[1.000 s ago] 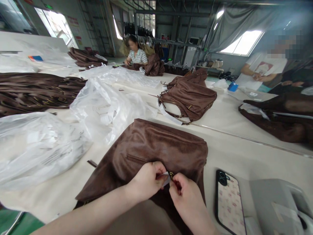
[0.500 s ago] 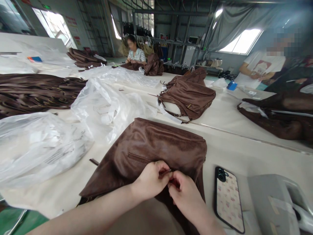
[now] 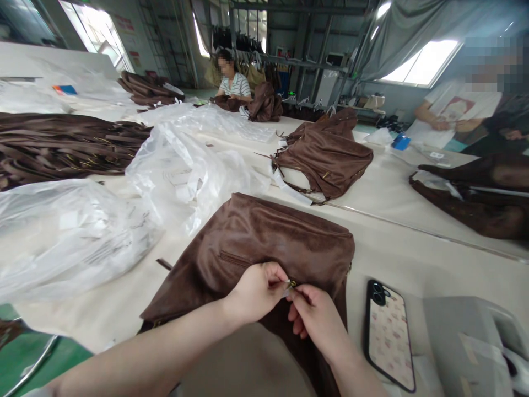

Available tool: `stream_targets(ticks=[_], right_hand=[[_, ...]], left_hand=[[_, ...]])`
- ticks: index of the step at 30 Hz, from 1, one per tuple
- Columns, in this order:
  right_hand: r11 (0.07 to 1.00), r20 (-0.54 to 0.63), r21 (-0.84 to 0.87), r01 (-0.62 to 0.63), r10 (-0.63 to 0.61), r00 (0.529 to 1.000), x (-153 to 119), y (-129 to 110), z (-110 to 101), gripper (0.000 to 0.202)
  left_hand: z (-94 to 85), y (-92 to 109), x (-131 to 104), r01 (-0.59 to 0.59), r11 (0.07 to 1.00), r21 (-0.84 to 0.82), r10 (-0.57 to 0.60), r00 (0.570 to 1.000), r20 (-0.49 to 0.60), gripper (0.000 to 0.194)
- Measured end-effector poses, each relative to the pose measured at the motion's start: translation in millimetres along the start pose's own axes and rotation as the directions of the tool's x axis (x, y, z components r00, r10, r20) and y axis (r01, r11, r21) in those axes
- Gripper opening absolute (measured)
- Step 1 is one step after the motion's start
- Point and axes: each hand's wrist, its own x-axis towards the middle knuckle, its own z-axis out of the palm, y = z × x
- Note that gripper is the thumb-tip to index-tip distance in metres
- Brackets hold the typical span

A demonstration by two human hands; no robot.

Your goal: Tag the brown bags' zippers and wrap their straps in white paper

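A brown leather-like bag (image 3: 264, 229) lies on the pale table just in front of me, its zipped slit facing up. Over its lower right part, my left hand (image 3: 264, 289) is closed in a pinch at a small gold-coloured metal piece (image 3: 292, 284). My right hand (image 3: 309, 309) pinches at the same small piece from the right, fingertips nearly touching those of my left hand. A whitish bit shows between the fingertips, too small to name. The lower part of the bag is hidden behind my hands and forearms.
Clear plastic bags (image 3: 177, 171) lie left, beside a pile of brown straps (image 3: 70, 146). A phone (image 3: 389, 333) and a grey device (image 3: 463, 336) are at the right. More brown bags (image 3: 326, 157) lie beyond. Two people (image 3: 235, 82) are across the table.
The gold-coloured piece now shows between my fingertips. My right hand's lower fingers have come into sight. The whole view has shifted slightly.
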Motion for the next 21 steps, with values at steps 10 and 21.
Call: stream_targets(ticks=[10, 21], right_hand=[[0.977, -0.062, 0.212, 0.033, -0.02, 0.998, 3, -5, 3, 0.022], [0.888, -0.051, 0.455, 0.065, -0.048, 0.998, 2, -4, 0, 0.041]], left_hand=[[-1.2, 5, -8, -0.106, 0.916, 0.388, 0.15, 0.985, -0.087, 0.009], [-2.1, 8, -6, -0.102, 0.952, 0.288, 0.115, 0.993, -0.028, 0.007]])
